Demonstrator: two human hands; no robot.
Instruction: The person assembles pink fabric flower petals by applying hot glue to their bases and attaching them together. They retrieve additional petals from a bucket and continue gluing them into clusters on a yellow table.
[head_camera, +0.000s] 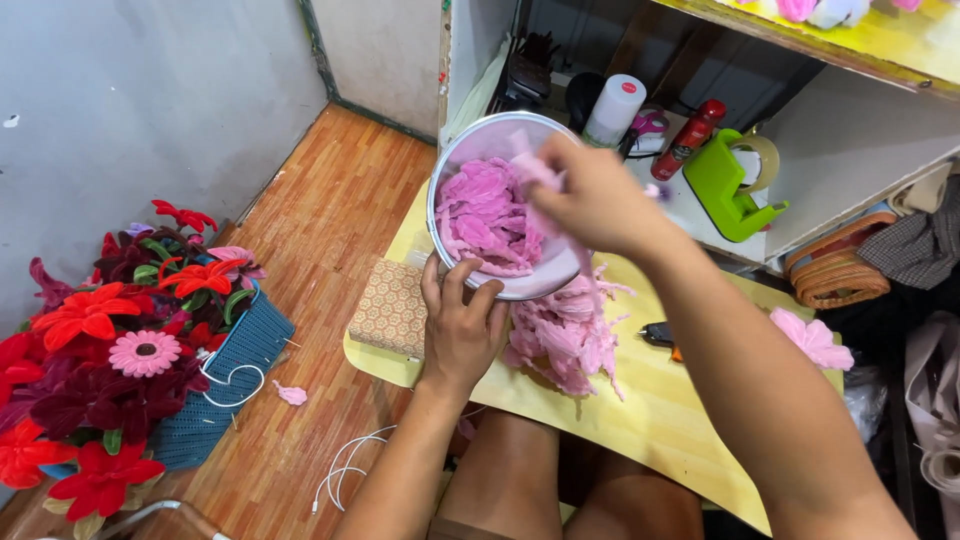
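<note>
Pink petals (487, 218) fill the metal bowl (470, 140), which I see tipped toward the camera so that its mouth faces the pile (565, 335) lying on the yellow table (650, 410) just below the rim. That tilt puts the contents within reach and lets pieces slide out onto the pile.

Left hand (460, 325): grasping the bowl's lower rim from underneath, thumb and fingers spread up over the edge, forearm rising straight from the lap. It carries the bowl's weight and sets the angle.

Right hand (590, 195): reaching in over the far rim, wrist bent down, fingers closed on a clump of petals at the bowl's right side (the fingertips themselves are hidden behind the knuckles).

A patterned box (392, 308) sits on the table's left corner, touching the left wrist's side. On the floor to the left stands a blue basket (235, 365) of fabric flowers (120, 345), well apart from both hands. A green tape dispenser (735, 185) rests on the shelf beyond the bowl.
</note>
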